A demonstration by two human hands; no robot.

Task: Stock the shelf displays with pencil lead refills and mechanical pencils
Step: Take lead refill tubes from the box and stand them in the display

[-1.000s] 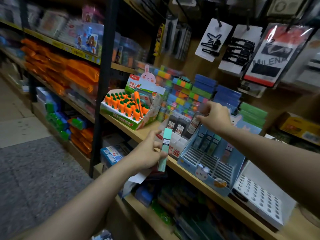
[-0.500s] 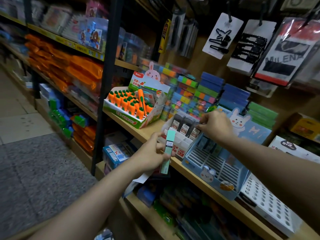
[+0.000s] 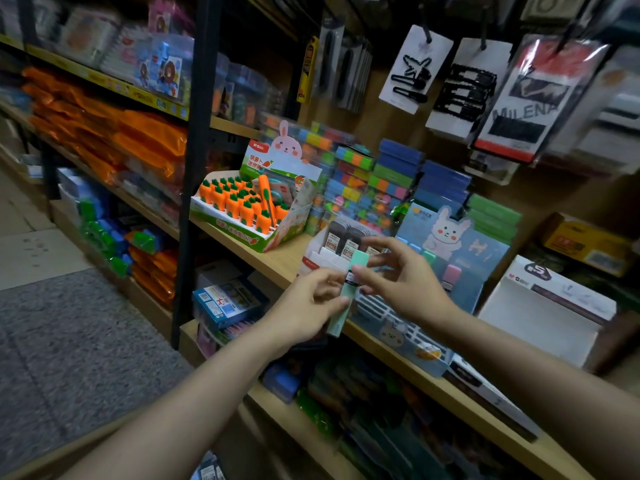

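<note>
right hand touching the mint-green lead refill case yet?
Touching. The head view shows the right hand with thumb and fingertips on the upper part of the mint-green lead refill case; the left hand holds it lower down.

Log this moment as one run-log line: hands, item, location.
left hand: holds green refill case | right hand: pinches its top | location: front of white display box on shelf

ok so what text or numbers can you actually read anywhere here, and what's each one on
"MILENA": on the red, white and black hanging packet.
"15": on the flap of the white display box.
"Hi": on the blue bunny display card, faint.
Chinese characters on the carrot display box: too blurred to read.
Price stickers on the dark lead refill cases: blurred.
Label on the mint case that both hands hold: too small.
</note>
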